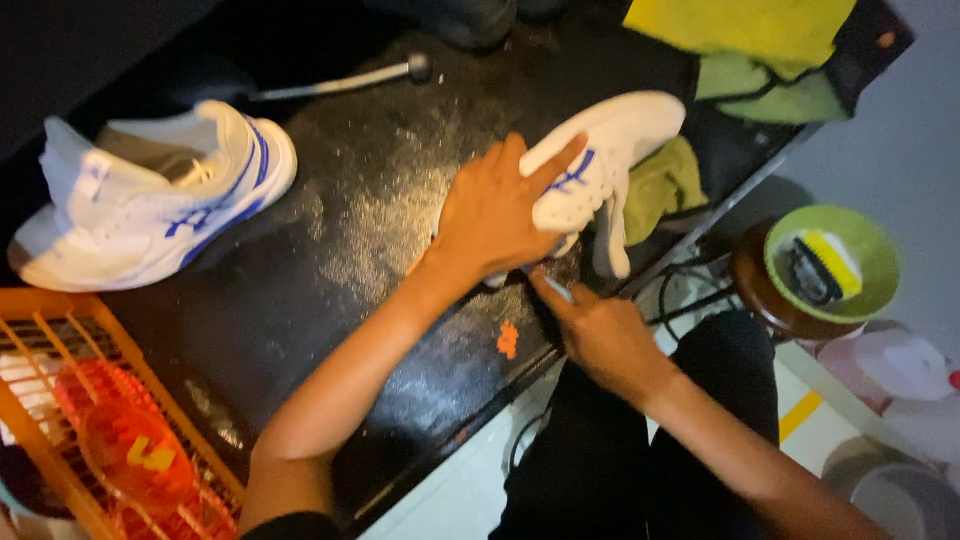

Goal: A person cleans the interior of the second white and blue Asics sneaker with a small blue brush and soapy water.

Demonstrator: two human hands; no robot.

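A dark, wet-looking bench (330, 230) fills most of the view, its surface speckled with pale residue. Near its left edge a white sports shoe with blue stripes (150, 200) lies on its side, untouched. At the left front corner stands an orange wire rack (60, 330) holding red plastic items. Toward the right edge, a second matching white shoe (615, 150) rests tilted on the bench, partly over a yellow-green cloth (665, 180). Beyond the bench's right edge, lower down, a green bowl (875, 255) holds a yellow-and-black brush. The left hand (495, 215) reaches across from the lower left, arm stretched, palm down, its grip spread flat over the heel end of the second shoe, the index finger pointing along its side. The right hand (605, 335) sits at the bench's front edge just below that shoe, fingers curled closed and pinching a thin, pale object (555, 288) that is too small to identify. The shoe sits close to the bench edge on a slick surface, so hard pressure from the flat left hand could probably slide it off, and the small pinched object could slip free.
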